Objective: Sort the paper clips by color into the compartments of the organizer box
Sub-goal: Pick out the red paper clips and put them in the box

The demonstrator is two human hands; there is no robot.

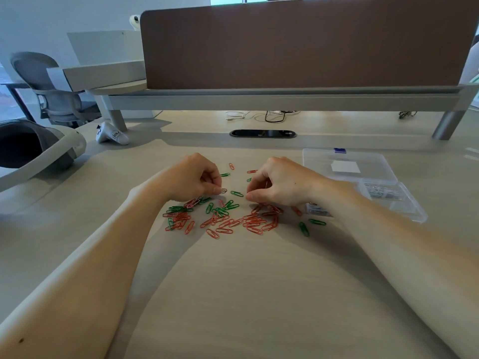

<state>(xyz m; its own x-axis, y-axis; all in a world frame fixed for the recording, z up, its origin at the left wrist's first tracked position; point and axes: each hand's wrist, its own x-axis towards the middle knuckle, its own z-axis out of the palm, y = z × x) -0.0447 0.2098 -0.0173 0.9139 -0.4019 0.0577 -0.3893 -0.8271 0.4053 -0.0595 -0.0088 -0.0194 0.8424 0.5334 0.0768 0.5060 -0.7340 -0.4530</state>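
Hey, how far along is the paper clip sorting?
Early on. Some silvery clips lie in the organizer box. The left hand pinches one clip; the right hand is curled, contents unclear. The red and green clips lie mixed on the table, none visibly boxed.

Two hands (193,177) (281,182); one box (412,208); dozens of clips (255,224)

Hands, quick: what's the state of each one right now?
Left hand: pinching a paper clip.
Right hand: curled; whether it holds anything cannot be told.
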